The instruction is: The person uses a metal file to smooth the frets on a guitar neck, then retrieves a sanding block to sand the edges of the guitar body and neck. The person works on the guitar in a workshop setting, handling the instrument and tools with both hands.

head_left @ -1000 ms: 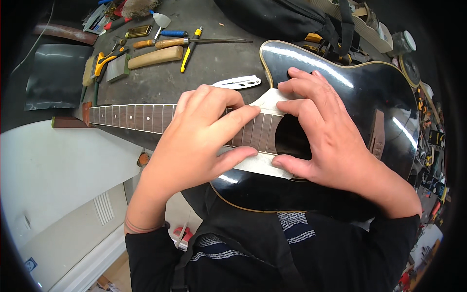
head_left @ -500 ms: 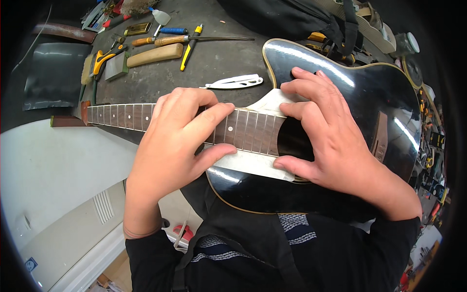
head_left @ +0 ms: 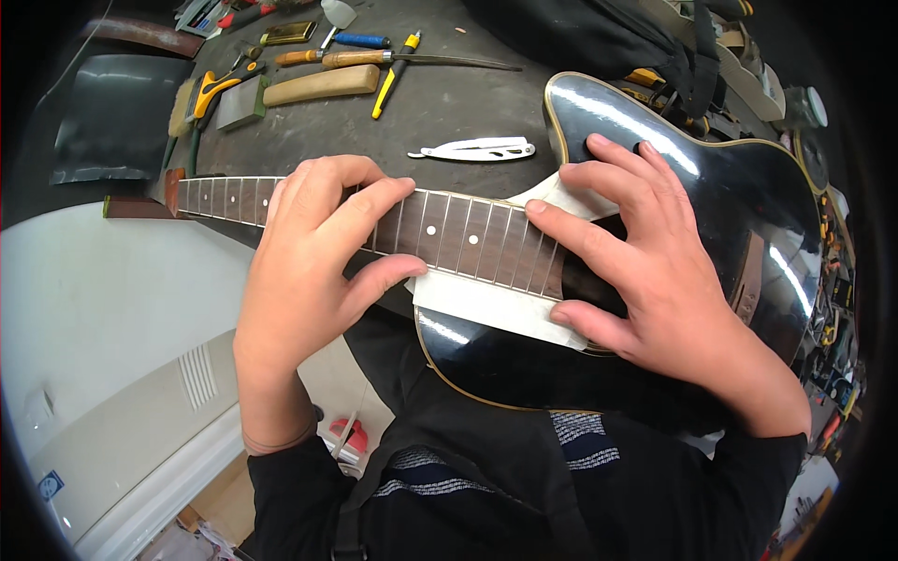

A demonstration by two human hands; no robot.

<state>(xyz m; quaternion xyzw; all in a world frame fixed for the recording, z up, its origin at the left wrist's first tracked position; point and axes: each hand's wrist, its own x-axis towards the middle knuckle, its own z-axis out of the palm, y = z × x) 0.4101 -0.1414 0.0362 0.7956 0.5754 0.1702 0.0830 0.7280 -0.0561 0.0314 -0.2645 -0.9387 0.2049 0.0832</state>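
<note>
A black acoustic guitar lies face up, its neck pointing left. Pale strips of tape run along both sides of the fretboard's body end. My left hand straddles the neck, thumb at the near edge and index finger at the far edge, the others curled over it. Over the dark soundhole, my right hand spreads its fingers. Its thumb presses the near tape, its index tip touches the fretboard's far edge, and other fingertips rest on the far tape and guitar top.
Beyond the neck, a white folding razor lies on the dark bench. Farther back are a wooden block, a yellow cutter knife, wooden-handled files and a brush. A black bag lies behind the guitar.
My left hand has slid along the neck toward the headstock, uncovering more frets. My right index finger has shifted onto the fretboard's far edge. The whole view has shifted slightly.
</note>
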